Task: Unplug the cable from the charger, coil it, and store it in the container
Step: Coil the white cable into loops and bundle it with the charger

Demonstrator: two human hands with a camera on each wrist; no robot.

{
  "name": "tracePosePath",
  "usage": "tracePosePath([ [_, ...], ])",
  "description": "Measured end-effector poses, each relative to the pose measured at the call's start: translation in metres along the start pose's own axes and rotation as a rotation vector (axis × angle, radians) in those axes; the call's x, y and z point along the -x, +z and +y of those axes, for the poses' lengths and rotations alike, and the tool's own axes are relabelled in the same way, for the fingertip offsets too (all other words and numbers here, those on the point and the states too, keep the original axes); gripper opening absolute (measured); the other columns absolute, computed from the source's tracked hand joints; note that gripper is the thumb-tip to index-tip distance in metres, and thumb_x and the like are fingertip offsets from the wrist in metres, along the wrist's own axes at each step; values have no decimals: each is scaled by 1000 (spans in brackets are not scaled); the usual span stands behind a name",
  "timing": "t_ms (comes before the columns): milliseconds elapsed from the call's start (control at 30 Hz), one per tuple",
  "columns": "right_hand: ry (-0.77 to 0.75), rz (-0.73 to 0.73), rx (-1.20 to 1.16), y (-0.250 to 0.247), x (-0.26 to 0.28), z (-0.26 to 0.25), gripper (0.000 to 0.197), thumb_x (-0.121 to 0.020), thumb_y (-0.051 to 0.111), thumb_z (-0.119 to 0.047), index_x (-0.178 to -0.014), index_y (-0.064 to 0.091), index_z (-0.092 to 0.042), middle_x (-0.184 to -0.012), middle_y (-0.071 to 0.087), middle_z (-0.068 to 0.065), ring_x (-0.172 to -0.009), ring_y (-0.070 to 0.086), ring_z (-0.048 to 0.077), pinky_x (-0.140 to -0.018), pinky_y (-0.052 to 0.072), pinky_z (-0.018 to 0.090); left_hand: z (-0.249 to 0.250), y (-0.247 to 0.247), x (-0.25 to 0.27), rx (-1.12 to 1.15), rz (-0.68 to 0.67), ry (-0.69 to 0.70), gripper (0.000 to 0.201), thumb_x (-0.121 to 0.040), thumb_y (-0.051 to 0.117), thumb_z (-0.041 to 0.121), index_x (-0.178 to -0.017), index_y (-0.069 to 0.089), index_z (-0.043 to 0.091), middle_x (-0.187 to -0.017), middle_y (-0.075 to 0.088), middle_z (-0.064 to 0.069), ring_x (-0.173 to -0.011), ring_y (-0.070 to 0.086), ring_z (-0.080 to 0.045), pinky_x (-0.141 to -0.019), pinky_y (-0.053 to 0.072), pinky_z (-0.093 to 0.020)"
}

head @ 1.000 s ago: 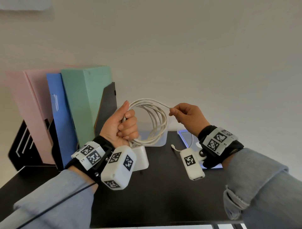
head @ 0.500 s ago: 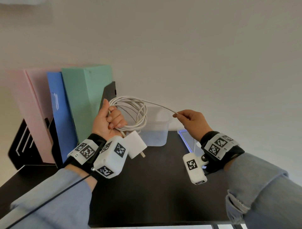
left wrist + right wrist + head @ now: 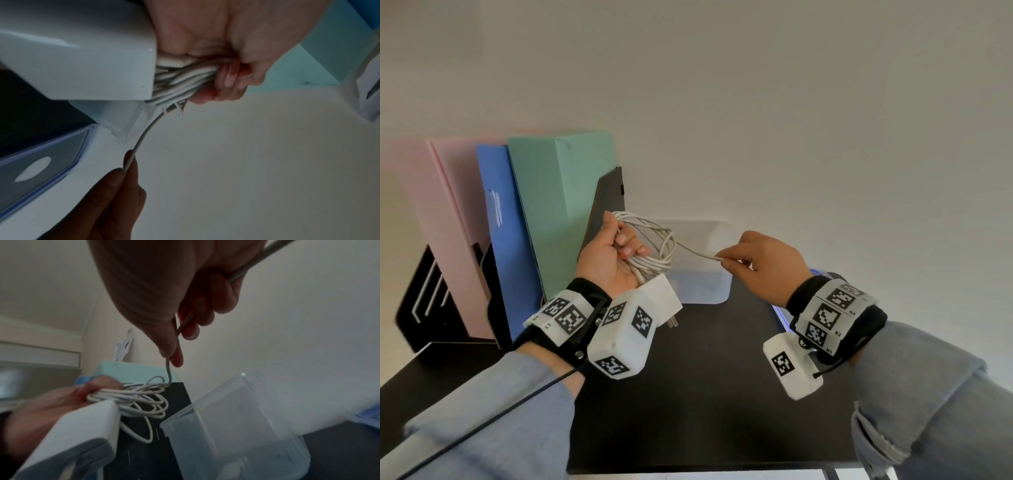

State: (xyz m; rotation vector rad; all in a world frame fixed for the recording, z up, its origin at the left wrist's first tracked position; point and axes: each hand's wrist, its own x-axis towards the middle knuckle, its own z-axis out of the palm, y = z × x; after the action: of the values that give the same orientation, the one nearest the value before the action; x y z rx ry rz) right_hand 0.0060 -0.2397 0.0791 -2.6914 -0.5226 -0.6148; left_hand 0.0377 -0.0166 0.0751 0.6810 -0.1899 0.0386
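Note:
My left hand (image 3: 616,260) grips a coil of white cable (image 3: 654,246) in its curled fingers, with the white charger block (image 3: 666,298) held against the coil's lower side. The left wrist view shows the bunched strands (image 3: 180,84) under my fingers, next to the charger (image 3: 82,56). A single strand runs right to my right hand (image 3: 760,267), which pinches it between thumb and forefinger. The cable's tail passes through that hand (image 3: 164,288). The clear plastic container (image 3: 709,284) stands open on the black table behind both hands. Whether the cable is still plugged into the charger is hidden.
Pink, blue and green folders (image 3: 558,205) stand in a black rack (image 3: 417,308) at the back left. A clear lid with a blue rim (image 3: 41,162) lies on the table right of the container. A white wall is close behind.
My left hand carried the coil and charger up and left, then turned palm-up. My right hand moved left toward the coil, so the strand between the hands is shorter.

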Motion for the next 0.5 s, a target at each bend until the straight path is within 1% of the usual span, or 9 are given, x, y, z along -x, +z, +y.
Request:
tracePosePath([
  [67,-43,-36,71,-1,1,-5,29,-94,44,-35,-116,64,-34,-99,57,-5,-89,58,16,-67,39,25,-1,2,1,1,-1,-30,40,-99,30,37,-64,35,18,-41,38,8,-34,33,-4,-45,38,-13],
  [100,-65,-54,105,-1,2,-7,30,-95,44,-34,-119,62,-34,-104,58,-5,-94,59,17,-69,39,25,-1,3,2,-2,-2,-39,41,-99,29,36,-64,35,18,-41,38,8,-34,33,-4,-46,39,-13],
  [167,-117,-84,161,-2,2,-11,32,-95,43,-31,-122,60,-33,-109,59,-5,-98,58,17,-68,36,25,-3,6,5,-17,-1,-50,42,-100,29,36,-63,36,17,-43,39,9,-36,35,-5,-48,41,-15],
  [233,-166,-109,190,-3,2,-15,34,-95,42,-26,-124,58,-32,-110,58,-4,-99,58,18,-67,35,25,-4,8,9,-33,4,-69,40,-99,32,34,-64,40,17,-47,42,9,-39,38,-5,-55,42,-20],
  [300,-208,-128,221,-4,2,-19,33,-95,42,-24,-123,58,-31,-110,58,-4,-98,58,19,-65,35,26,-7,11,13,-52,-2,-79,35,-99,35,32,-70,45,15,-52,49,7,-44,45,-7,-61,43,-23],
  [400,-266,-149,258,-7,2,-26,30,-96,42,-27,-119,60,-29,-110,57,-4,-98,57,20,-65,34,27,-14,17,19,-231,5,-18,27,-99,37,28,-84,52,11,-63,65,0,-56,64,-12,-64,57,-28],
  [433,-288,-157,269,-8,2,-29,29,-96,42,-28,-118,60,-29,-110,57,-4,-98,57,20,-65,34,27,-17,19,20,-281,-12,-6,26,-99,36,27,-89,53,11,-68,69,-2,-63,68,-14,-67,57,-29],
  [500,-324,-168,282,-11,1,-36,28,-96,42,-28,-116,61,-28,-111,57,-3,-96,57,20,-64,32,27,-20,23,22,-340,-71,0,25,-100,33,27,-97,52,11,-79,71,-6,-73,71,-17,-73,57,-32],
])
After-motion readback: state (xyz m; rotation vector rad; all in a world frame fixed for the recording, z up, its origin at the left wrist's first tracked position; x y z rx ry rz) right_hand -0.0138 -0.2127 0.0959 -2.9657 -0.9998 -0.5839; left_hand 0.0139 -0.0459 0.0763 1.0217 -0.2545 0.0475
